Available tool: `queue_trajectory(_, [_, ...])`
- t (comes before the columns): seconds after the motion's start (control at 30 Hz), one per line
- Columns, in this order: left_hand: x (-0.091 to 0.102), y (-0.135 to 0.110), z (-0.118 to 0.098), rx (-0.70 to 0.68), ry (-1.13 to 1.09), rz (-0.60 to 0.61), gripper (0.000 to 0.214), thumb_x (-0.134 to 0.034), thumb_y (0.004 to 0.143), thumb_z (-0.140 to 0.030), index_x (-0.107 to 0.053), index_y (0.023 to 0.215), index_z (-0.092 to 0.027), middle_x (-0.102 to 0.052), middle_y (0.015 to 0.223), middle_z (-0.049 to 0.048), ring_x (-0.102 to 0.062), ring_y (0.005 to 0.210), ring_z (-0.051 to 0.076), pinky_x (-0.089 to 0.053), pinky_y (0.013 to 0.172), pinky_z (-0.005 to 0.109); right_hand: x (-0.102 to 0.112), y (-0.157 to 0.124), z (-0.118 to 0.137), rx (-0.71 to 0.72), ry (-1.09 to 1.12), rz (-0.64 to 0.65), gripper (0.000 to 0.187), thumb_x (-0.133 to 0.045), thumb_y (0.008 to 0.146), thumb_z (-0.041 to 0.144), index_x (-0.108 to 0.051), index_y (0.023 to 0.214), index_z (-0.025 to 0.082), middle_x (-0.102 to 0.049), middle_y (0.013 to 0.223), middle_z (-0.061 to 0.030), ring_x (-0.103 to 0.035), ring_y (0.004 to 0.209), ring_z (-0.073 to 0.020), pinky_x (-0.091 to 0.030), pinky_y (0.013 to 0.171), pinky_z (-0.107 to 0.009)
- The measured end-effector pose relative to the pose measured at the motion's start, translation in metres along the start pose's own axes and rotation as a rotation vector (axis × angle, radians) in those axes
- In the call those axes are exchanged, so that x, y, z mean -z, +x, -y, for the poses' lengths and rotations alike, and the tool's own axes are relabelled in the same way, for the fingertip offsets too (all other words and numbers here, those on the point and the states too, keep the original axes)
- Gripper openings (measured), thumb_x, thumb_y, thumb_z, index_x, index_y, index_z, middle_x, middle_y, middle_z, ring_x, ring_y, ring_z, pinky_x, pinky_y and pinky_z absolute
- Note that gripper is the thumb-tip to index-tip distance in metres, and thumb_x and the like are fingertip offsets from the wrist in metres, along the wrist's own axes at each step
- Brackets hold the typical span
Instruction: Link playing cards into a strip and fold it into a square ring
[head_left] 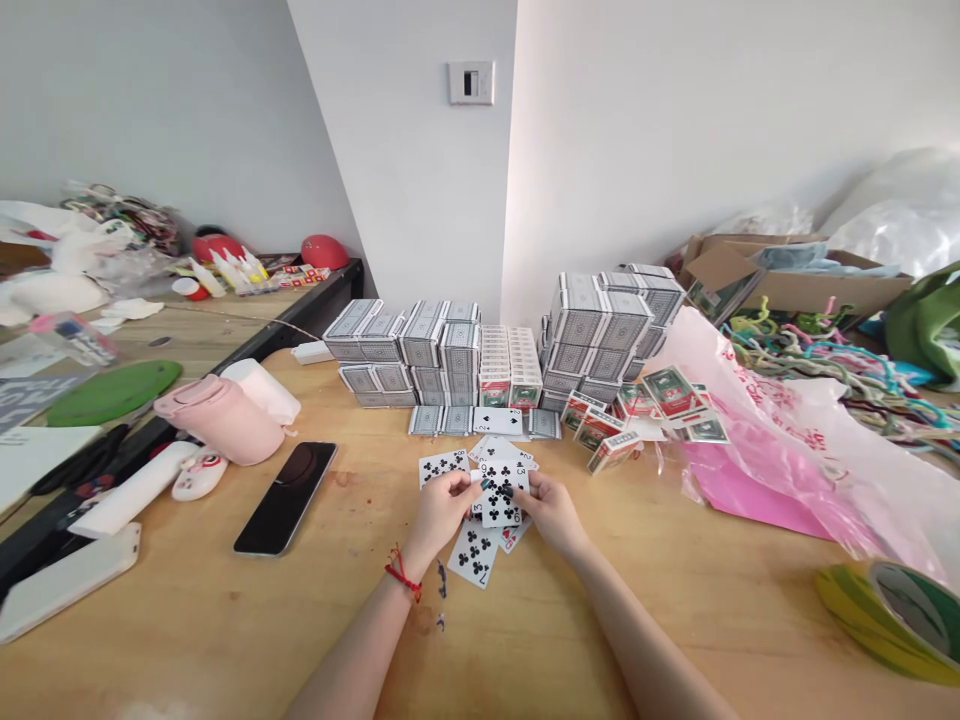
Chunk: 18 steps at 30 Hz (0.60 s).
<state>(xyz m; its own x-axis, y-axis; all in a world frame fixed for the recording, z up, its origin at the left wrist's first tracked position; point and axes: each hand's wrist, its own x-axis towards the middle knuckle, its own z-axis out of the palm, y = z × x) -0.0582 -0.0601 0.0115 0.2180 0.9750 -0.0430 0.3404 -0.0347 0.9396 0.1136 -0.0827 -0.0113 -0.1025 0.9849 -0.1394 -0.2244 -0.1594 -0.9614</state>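
Note:
My left hand [444, 508] and my right hand [553, 508] pinch playing cards [501, 505] upright between them, near the middle of the table. A nine of clubs faces me, and a card with a 3 in its corner shows behind it. Around and beneath my hands lie loose face-up cards: a seven of clubs [472, 562], a partly covered red card [514, 538] and a black-suited card [441, 466] at the left. Just beyond, a row of grey-backed cards [426, 420] includes a face-up two of spades [498, 422].
Stacked grey-backed decks [424, 335] and taller deck stacks [589, 325] stand by the wall, with card boxes [525, 355] between. Loose boxes [613, 450] and plastic wrap [757, 430] lie right, tape [892, 615] nearer. A phone [286, 500] and pink bottle [225, 420] lie left.

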Motion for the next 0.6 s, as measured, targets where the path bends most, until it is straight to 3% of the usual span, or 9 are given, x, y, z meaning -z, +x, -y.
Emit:
queue_trajectory(0.43, [-0.0016, 0.0000, -0.0033, 0.018, -0.044, -0.018, 0.028, -0.053, 0.072, -0.040, -0.050, 0.058, -0.016, -0.040, 0.046, -0.0057, -0.037, 0.044, 0.008, -0.030, 0.047, 0.021, 0.0013, 0.0008, 0.0021, -0.043, 0.009, -0.020, 0.038, -0.068, 0.060, 0.048, -0.058, 0.078, 0.016, -0.066, 0.064, -0.0035, -0.063, 0.060, -0.0213, -0.049, 0.056, -0.031])
queue_trajectory(0.6, [0.0018, -0.0004, -0.0077, 0.094, -0.234, 0.061, 0.031, -0.052, 0.073, -0.042, -0.050, 0.057, -0.016, -0.046, 0.047, -0.0033, -0.043, 0.046, 0.009, -0.032, 0.048, 0.022, 0.0029, 0.0010, 0.0011, -0.057, 0.040, -0.047, 0.041, -0.070, 0.059, 0.047, -0.058, 0.081, 0.015, -0.066, 0.064, -0.0032, -0.061, 0.056, -0.0187, -0.048, 0.053, -0.029])
